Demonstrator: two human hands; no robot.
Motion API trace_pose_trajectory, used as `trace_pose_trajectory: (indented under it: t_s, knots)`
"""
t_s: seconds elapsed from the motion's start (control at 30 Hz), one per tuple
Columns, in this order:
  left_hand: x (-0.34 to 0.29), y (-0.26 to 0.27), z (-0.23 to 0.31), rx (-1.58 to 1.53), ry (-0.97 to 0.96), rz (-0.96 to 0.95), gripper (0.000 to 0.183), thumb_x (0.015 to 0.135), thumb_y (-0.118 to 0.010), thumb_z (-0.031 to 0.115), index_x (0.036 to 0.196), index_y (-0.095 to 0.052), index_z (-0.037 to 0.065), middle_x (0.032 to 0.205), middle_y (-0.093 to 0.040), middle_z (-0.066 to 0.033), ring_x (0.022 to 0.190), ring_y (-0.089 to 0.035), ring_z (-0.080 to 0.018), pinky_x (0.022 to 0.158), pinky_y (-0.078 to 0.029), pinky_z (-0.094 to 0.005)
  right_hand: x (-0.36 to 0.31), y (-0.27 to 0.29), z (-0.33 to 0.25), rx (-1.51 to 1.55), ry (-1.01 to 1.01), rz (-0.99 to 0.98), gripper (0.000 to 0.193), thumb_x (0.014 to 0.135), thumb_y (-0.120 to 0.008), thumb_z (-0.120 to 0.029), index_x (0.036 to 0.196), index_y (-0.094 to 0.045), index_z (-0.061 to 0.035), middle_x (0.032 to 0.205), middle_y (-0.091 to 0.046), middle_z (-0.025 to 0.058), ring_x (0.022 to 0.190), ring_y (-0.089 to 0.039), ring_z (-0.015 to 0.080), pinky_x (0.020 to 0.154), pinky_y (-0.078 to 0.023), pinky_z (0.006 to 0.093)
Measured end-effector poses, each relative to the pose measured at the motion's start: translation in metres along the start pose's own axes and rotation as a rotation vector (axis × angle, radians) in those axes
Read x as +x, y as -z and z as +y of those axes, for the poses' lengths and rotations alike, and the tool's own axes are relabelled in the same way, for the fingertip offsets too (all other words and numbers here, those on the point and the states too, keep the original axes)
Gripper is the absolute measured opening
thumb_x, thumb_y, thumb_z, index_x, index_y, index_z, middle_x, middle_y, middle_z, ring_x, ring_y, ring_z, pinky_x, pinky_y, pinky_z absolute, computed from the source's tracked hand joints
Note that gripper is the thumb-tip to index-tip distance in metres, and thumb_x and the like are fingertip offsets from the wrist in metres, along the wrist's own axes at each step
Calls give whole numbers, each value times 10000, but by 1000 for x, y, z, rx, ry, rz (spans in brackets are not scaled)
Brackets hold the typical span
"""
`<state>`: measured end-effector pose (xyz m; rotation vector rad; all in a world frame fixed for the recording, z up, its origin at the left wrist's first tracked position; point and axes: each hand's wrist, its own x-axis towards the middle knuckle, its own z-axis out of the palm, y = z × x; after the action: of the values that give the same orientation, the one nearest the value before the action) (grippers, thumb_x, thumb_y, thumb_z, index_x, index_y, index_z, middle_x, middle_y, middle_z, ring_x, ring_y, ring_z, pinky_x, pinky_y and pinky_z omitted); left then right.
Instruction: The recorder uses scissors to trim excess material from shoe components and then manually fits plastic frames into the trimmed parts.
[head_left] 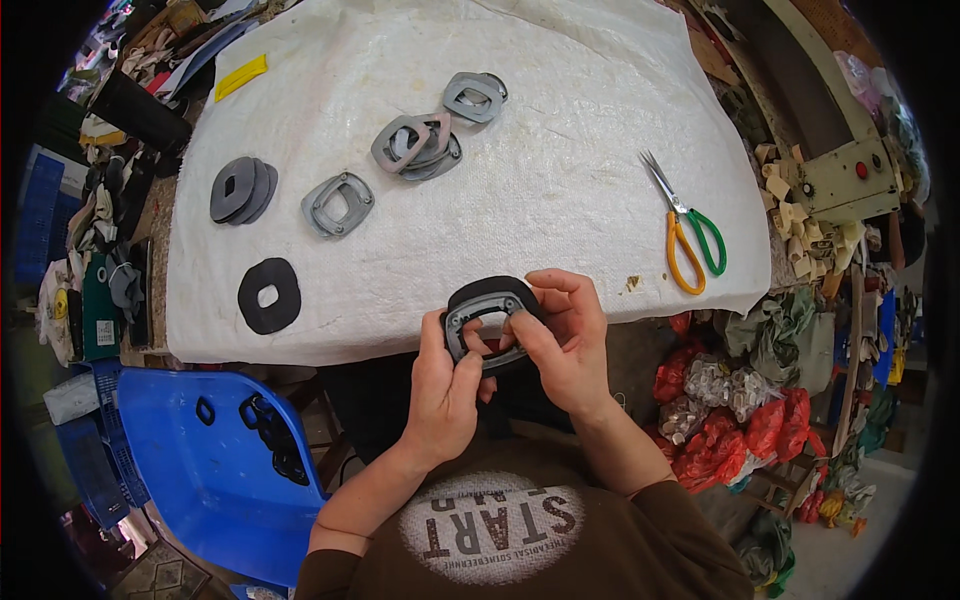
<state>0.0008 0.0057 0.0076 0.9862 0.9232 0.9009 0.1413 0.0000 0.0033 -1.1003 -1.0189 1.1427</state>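
Note:
Just past the table's front edge, my two hands hold one grey ring-shaped frame with a black pad (490, 290) along its far side. My left hand (442, 395) grips the frame's left and lower edge, thumb on its face. The fingers of my right hand (570, 345) wrap its right side, with the thumb inside the opening. On the cloth to the left lie a black pad with a square hole (268, 312) and a stack of dark grey pads (242, 192). Farther off are a single grey frame (338, 205), a pile of frames (430, 165) and another small pile (474, 97).
A white woven cloth (560, 200) covers the table. Scissors (680, 235) with one orange and one green handle lie at the right, blades pointing away. A blue chair (190, 470) at lower left bears several black rings (275, 435). Red plastic bags (715, 450) fill the lower right.

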Motion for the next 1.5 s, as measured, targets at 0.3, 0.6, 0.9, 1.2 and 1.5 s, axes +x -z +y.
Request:
trace_pose_trajectory:
  t_s: [0.3,0.6,0.9,1.2,1.5]
  knots:
    - [-6,-14,-3,83,-102,48,140,855,-355,28,996,-348,30,804,-478,-54,576,-458,-75,505,-402,-199,-5,-6,8,193,-20,55,309,844,-501,22,1126,-377,-5,955,-535,107,722,-531,90,598,-480,225]
    - [0,-12,-7,98,-92,95,193,873,-375,49,1048,-342,-26,785,-521,-70,546,-485,-78,468,-405,-219,-6,-9,-1,390,-144,9,401,863,-486,-23,1234,-335,-10,968,-533,108,777,-546,109,541,-499,224]
    - [-3,-13,-7,29,-144,35,249,871,-372,38,1104,-318,-34,840,-506,-82,572,-487,-89,492,-409,-227,-8,-15,-6,310,-220,72,403,859,-521,-47,1223,-353,-14,794,-592,78,649,-569,90,474,-458,201]
    - [-7,-14,-14,266,-182,-41,215,880,-345,19,1091,-308,-2,879,-486,-72,596,-488,-72,511,-415,-206,-5,-15,-6,93,-203,128,327,824,-503,14,1137,-410,6,729,-574,73,617,-537,87,549,-444,224]
    - [4,-6,-4,-58,-5,-45,200,938,-379,135,1064,-397,-19,896,-559,-112,611,-551,-131,538,-450,-238,2,-2,-3,167,-230,77,295,879,-525,-69,1144,-410,-8,793,-598,81,653,-572,96,536,-472,214]
